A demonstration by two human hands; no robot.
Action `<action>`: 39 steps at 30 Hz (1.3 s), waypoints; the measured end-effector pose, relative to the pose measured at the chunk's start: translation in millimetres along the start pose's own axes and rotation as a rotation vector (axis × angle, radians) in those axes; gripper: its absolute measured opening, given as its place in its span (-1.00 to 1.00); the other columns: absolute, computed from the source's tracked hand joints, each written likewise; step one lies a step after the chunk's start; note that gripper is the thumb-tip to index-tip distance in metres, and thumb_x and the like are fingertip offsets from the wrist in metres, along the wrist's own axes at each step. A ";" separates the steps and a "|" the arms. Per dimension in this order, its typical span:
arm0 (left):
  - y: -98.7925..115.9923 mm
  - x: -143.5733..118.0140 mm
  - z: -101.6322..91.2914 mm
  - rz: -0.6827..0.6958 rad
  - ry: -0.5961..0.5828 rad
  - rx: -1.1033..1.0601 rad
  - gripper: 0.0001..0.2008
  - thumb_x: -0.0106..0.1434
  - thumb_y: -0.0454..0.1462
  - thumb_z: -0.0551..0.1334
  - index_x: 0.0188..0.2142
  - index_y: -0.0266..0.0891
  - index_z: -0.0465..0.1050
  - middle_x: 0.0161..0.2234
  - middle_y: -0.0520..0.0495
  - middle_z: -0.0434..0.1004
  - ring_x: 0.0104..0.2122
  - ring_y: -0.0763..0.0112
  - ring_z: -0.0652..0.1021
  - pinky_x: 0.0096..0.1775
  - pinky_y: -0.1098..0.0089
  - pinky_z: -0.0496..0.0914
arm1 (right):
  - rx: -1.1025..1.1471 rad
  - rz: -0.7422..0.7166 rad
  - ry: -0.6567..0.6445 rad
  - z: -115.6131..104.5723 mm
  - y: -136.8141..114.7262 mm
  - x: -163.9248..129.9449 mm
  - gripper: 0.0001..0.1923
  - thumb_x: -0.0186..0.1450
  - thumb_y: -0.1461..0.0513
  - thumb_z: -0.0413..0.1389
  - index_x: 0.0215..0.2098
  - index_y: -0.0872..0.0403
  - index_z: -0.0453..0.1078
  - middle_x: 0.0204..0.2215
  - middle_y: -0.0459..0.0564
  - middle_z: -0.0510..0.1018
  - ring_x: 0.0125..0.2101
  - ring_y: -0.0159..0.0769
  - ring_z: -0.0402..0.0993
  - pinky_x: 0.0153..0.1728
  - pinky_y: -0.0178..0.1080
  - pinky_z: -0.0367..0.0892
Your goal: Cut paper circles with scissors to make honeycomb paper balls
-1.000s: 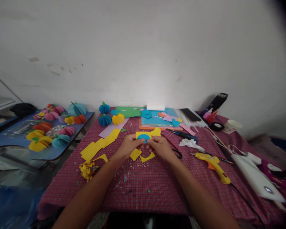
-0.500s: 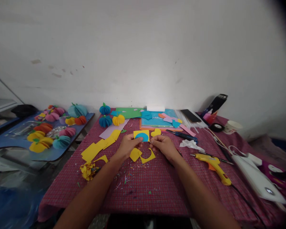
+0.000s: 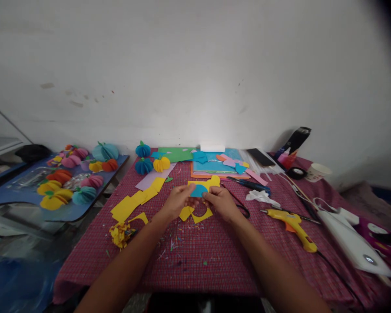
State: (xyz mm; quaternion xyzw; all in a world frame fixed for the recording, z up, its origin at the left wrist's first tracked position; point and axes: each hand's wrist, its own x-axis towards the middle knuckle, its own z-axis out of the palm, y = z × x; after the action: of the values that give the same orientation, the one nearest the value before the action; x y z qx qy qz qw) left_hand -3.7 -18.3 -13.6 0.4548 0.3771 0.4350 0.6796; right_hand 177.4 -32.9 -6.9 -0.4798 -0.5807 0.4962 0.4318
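Both hands are raised over the middle of the cloth-covered table. My left hand pinches the left side of a yellow paper piece with a blue rounded paper shape lying against its front. Thumb and fingers of my right hand are closed on the right side of these same papers. Yellow rounded cut-outs show just behind. Below the hands lie yellow offcuts, one with a curved notch. Beside my right hand are scissors, partly hidden by it.
A yellow glue gun, white tissue and white power bank lie to the right. Paper pumpkins and yellow strips are on the left. Coloured sheets are at the back. More pumpkins crowd a blue side table.
My right hand has moved left and now grips the right side of the papers. The held papers shifted slightly right and down. The scissors beside my right hand show more.
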 end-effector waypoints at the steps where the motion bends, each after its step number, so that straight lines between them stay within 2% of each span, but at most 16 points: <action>1: 3.0 -0.2 -0.6 -0.030 -0.022 -0.053 -0.40 0.12 0.19 0.20 -0.28 -0.34 0.52 -0.41 -0.21 0.59 -0.49 0.33 0.56 -0.43 0.37 0.42 | -0.001 0.000 0.011 -0.6 -2.1 -0.4 -0.73 0.16 0.09 0.18 -0.57 0.08 0.35 -0.66 -0.12 0.45 -0.67 -0.43 0.25 -0.61 -0.35 0.14; 4: 11.2 -0.2 -2.6 -0.096 -0.062 -0.155 -0.23 0.13 0.32 0.00 -0.30 -0.36 0.53 -0.42 -0.27 0.59 -0.47 0.28 0.58 -0.40 0.34 0.44 | 0.006 0.005 0.031 -1.8 -6.5 -1.5 -0.73 0.15 0.10 0.19 -0.59 0.08 0.35 -0.67 -0.11 0.44 -0.67 -0.43 0.25 -0.61 -0.35 0.13; 7: 14.2 -0.4 -2.7 -0.100 -0.055 -0.164 -0.22 0.12 0.32 0.00 -0.32 -0.37 0.53 -0.43 -0.26 0.59 -0.49 0.30 0.57 -0.42 0.35 0.43 | 0.010 -0.001 0.032 -1.9 -7.2 -1.8 -0.74 0.15 0.11 0.19 -0.59 0.09 0.36 -0.66 -0.11 0.45 -0.66 -0.43 0.26 -0.60 -0.35 0.13; 10: 11.5 -1.3 -1.1 -0.069 -0.027 -0.126 -0.32 0.13 0.25 0.12 -0.29 -0.37 0.52 -0.40 -0.24 0.59 -0.51 0.33 0.55 -0.43 0.36 0.42 | -0.006 0.000 0.028 -1.7 -6.1 -1.6 -0.74 0.15 0.11 0.19 -0.57 0.10 0.37 -0.67 -0.11 0.44 -0.66 -0.43 0.25 -0.61 -0.35 0.12; 14: 3.8 -2.4 0.7 0.001 0.008 -0.018 -0.54 0.05 0.01 0.37 -0.26 -0.36 0.51 -0.44 -0.17 0.57 -0.52 0.36 0.54 -0.44 0.39 0.40 | -0.005 0.006 0.001 -2.2 -2.3 -1.0 -0.74 0.17 0.10 0.18 -0.56 0.09 0.36 -0.65 -0.12 0.44 -0.66 -0.43 0.25 -0.60 -0.36 0.14; 16: 0.6 -2.2 1.3 0.019 0.013 0.042 -0.60 0.00 -0.10 0.43 -0.26 -0.35 0.51 -0.46 -0.11 0.55 -0.53 0.40 0.52 -0.45 0.42 0.37 | -0.026 -0.006 -0.023 -2.6 0.6 -0.3 -0.74 0.18 0.10 0.16 -0.55 0.09 0.36 -0.65 -0.13 0.44 -0.65 -0.43 0.25 -0.59 -0.36 0.13; 20: -1.7 -0.7 3.0 0.024 0.050 0.149 -0.71 -0.04 -0.20 0.42 -0.35 -0.35 0.53 -0.52 -0.05 0.51 -0.56 0.46 0.46 -0.48 0.44 0.33 | -0.093 -0.040 -0.069 -1.9 4.5 0.4 -0.76 0.19 0.11 0.15 -0.53 0.10 0.37 -0.64 -0.15 0.42 -0.63 -0.43 0.24 -0.59 -0.36 0.11; 27: -4.5 2.6 0.5 0.110 0.105 0.206 -0.80 0.00 -0.21 0.37 -0.46 -0.31 0.50 -0.57 0.02 0.46 -0.59 0.50 0.40 -0.50 0.46 0.30 | -0.086 -0.025 -0.065 -6.8 -2.5 0.5 -0.76 0.19 0.11 0.13 -0.55 0.08 0.35 -0.66 -0.18 0.39 -0.65 -0.43 0.21 -0.59 -0.35 0.10; 30: -6.8 4.9 -3.7 0.131 0.171 0.154 -0.79 0.00 -0.20 0.38 -0.42 -0.31 0.50 -0.55 0.02 0.48 -0.57 0.49 0.43 -0.47 0.45 0.32 | -0.230 -0.079 0.033 -22.2 -5.2 3.6 -0.80 0.21 0.14 0.11 -0.50 0.08 0.40 -0.61 -0.14 0.43 -0.59 -0.39 0.29 -0.55 -0.35 0.14; 33: -7.2 7.2 -7.5 0.136 0.226 0.065 -0.76 -0.03 -0.21 0.40 -0.37 -0.31 0.50 -0.51 0.01 0.51 -0.55 0.47 0.46 -0.43 0.42 0.36 | -0.528 -0.165 0.137 -41.9 -5.6 3.2 -0.81 0.22 0.19 0.08 -0.50 0.07 0.42 -0.53 -0.09 0.50 -0.51 -0.33 0.36 -0.50 -0.33 0.13; 36: -5.8 8.3 -9.1 0.132 0.232 0.014 -0.75 -0.05 -0.21 0.41 -0.38 -0.31 0.50 -0.51 0.01 0.52 -0.55 0.47 0.47 -0.43 0.41 0.37 | -0.865 -0.109 0.125 -56.5 -4.6 -8.2 -0.85 0.21 0.23 0.08 -0.46 0.06 0.46 -0.44 -0.01 0.56 -0.44 -0.27 0.42 -0.45 -0.30 0.12; 39: -4.0 8.6 -8.4 0.130 0.242 0.010 -0.74 -0.07 -0.22 0.42 -0.39 -0.31 0.50 -0.51 0.00 0.53 -0.55 0.47 0.48 -0.43 0.42 0.38 | -1.113 -0.017 0.095 -61.2 -3.5 -29.2 -0.84 0.21 0.23 0.07 -0.35 0.05 0.49 -0.33 0.07 0.59 -0.36 -0.16 0.46 -0.40 -0.24 0.15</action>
State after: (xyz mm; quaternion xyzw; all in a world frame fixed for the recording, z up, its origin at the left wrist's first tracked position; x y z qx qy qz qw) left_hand -7.5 -8.7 -20.9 0.4260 0.4281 0.5278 0.5972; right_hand 241.6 -52.0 4.0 -0.6526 -0.7387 0.0892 0.1429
